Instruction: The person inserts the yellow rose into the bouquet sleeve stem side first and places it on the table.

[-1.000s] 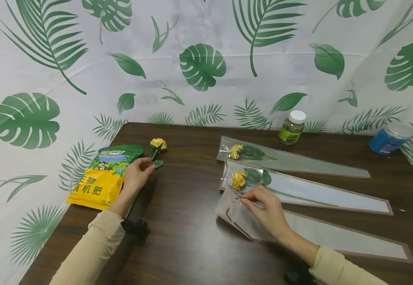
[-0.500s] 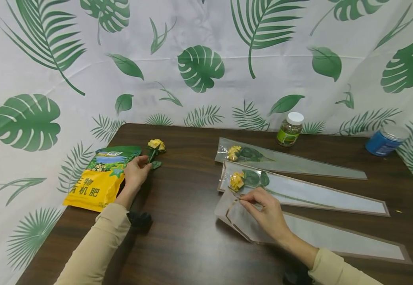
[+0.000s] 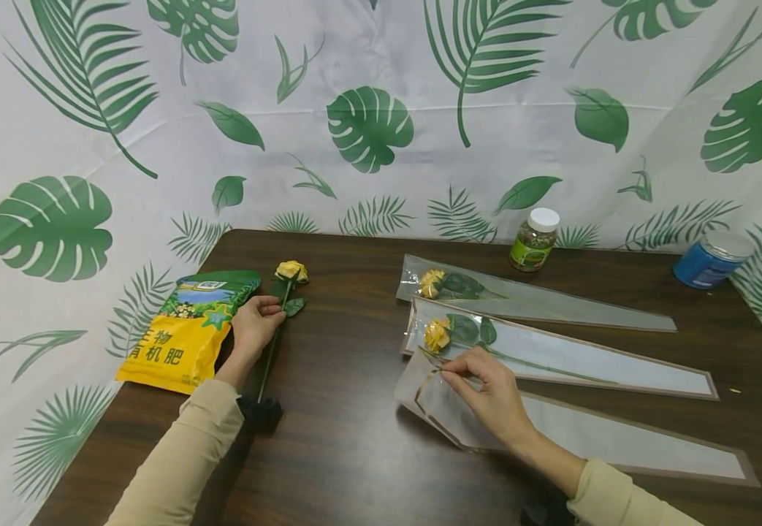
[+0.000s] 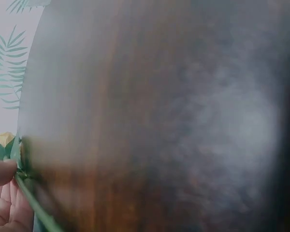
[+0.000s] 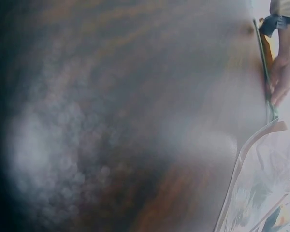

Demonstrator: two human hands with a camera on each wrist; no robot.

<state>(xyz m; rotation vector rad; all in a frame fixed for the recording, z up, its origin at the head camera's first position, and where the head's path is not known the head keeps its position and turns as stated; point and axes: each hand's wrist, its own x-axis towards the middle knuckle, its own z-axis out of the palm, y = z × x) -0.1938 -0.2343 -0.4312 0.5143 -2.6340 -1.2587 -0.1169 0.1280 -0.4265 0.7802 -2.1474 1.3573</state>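
Note:
My left hand (image 3: pixel 254 327) pinches the green stem of a yellow rose (image 3: pixel 291 272) at the left of the table, by a leaf below the bloom. The left wrist view has the thumb and palm (image 4: pixel 9 208) at its lower left edge, with the stem (image 4: pixel 38 208) between. My right hand (image 3: pixel 489 391) pinches the raised mouth edge of the nearest flower sleeve (image 3: pixel 624 435), a long tapering one with a brown border. No flower shows inside that sleeve. Its curved edge (image 5: pixel 246 150) appears at the right of the right wrist view; the right hand is mostly outside that view.
Two more sleeves, a bordered one (image 3: pixel 650 369) and a clear one (image 3: pixel 591 310), lie behind, each holding a yellow rose. A yellow-green fertilizer bag (image 3: pixel 186 329) lies beside my left hand. A white-lidded jar (image 3: pixel 534 241) and blue can (image 3: pixel 712 259) stand at the back right.
The rose's stem has swung out from beside my left forearm and now shows down to its lower end. The left hand has shifted only slightly. My right hand holds the sleeve edge as before.

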